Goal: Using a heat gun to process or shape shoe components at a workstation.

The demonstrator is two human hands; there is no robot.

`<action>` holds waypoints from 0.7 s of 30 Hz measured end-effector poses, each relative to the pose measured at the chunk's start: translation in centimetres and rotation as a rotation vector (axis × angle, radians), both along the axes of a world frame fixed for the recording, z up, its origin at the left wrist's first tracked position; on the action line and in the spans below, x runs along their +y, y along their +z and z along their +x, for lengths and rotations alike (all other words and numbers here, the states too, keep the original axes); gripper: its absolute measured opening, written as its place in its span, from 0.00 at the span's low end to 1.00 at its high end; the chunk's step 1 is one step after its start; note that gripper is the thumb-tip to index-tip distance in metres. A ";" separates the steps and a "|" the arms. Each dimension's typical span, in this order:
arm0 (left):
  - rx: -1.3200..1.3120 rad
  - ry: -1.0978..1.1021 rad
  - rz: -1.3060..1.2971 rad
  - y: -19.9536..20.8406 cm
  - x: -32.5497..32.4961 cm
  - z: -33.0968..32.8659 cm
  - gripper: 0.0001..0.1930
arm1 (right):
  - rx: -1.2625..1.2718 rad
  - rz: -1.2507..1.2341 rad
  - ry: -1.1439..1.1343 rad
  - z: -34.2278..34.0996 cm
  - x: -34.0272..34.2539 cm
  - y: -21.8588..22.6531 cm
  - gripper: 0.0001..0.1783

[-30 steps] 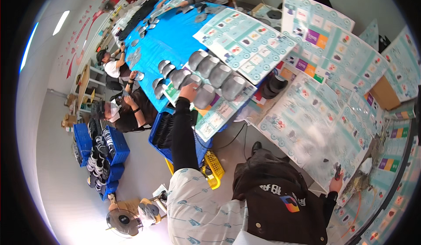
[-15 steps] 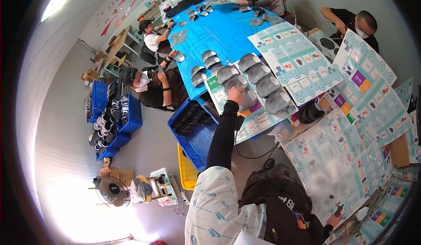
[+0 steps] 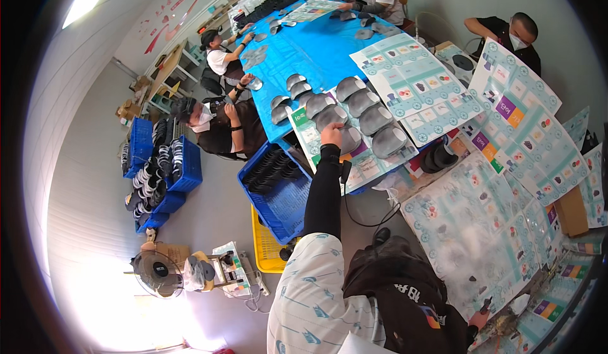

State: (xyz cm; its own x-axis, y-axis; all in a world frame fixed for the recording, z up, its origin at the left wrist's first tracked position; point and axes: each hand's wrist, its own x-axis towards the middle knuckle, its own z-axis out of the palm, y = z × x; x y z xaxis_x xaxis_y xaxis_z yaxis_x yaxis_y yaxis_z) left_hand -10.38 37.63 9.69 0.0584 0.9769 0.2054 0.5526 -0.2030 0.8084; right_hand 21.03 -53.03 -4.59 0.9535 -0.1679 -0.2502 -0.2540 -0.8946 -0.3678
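My left hand (image 3: 332, 135) reaches forward with its fingers bent at the edge of a grey curved shoe piece (image 3: 330, 118). Its fingertips are partly hidden. Close beside the hand lies another grey shoe piece (image 3: 351, 140). Several such pieces stand in rows on a printed sheet (image 3: 305, 140) at the near end of the blue table. Low on the right, my right hand (image 3: 479, 319) is closed round a small dark tool (image 3: 486, 304), whose kind I cannot make out, over a stained printed sheet (image 3: 468, 252).
A blue crate (image 3: 285, 211) of dark shoe parts sits on a yellow crate (image 3: 266, 252) left of my arm. More printed sheets (image 3: 405, 81) cover the right side. Several people work around the blue table (image 3: 316, 50). A fan (image 3: 159, 271) stands left; a cable (image 3: 373, 224) hangs below my left wrist.
The view has shifted slightly. My left hand stays by the same shoe pieces, its fingers now more bent at the edge. At the far end, a person's sheet has moved.
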 end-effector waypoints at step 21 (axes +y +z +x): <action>-0.182 0.417 0.200 0.5 -1.3 -0.1 0.18 | 0.053 -0.083 0.079 0.4 0.6 2.6 0.29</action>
State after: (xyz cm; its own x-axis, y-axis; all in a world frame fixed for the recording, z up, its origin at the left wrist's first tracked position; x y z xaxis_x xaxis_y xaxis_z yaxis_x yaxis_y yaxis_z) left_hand -10.53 36.37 10.15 -0.3831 0.8500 0.3615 0.4735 -0.1553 0.8670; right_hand 21.42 -52.47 -1.95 0.9505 -0.1150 -0.2887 -0.1986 -0.9393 -0.2798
